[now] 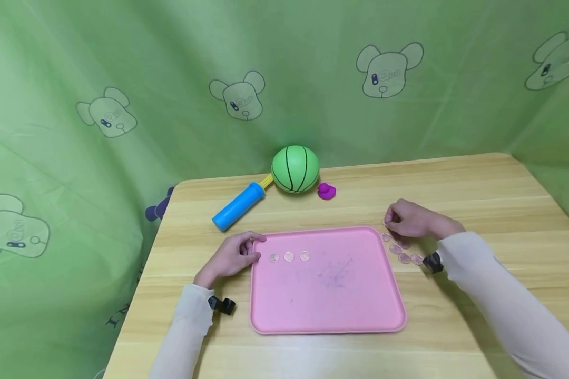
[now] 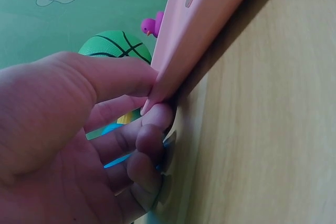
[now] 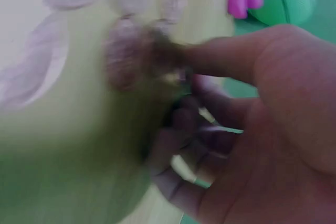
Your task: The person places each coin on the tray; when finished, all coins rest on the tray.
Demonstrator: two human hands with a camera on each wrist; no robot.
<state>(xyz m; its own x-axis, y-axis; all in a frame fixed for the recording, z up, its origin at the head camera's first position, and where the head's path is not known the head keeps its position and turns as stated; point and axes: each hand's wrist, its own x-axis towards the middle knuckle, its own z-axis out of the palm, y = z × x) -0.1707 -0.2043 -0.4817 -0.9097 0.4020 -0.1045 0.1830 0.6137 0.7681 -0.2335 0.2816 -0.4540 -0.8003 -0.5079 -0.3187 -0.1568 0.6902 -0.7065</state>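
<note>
My left hand (image 1: 232,254) pinches the left rim of a pink tray (image 1: 327,316) near its far left corner, the thumb (image 2: 126,77) on top of the edge. Inside the tray, three silvery coins (image 1: 289,257) lie in a row near the far left. Beyond the tray's far right corner, my right hand (image 1: 410,218) has its thumb and forefinger together on a coin (image 1: 386,221) at the fingertips. Several more coins (image 1: 404,258) lie loosely on the table below that hand. The right wrist view is blurred around the fingertips.
A green ball (image 1: 296,169) with black lines stands at the back of the wooden table (image 1: 502,210). Left of it lies a blue pump (image 1: 239,206) with a yellow end, and right of it a small magenta duck (image 1: 326,191). Green patterned cloth (image 1: 313,68) hangs behind.
</note>
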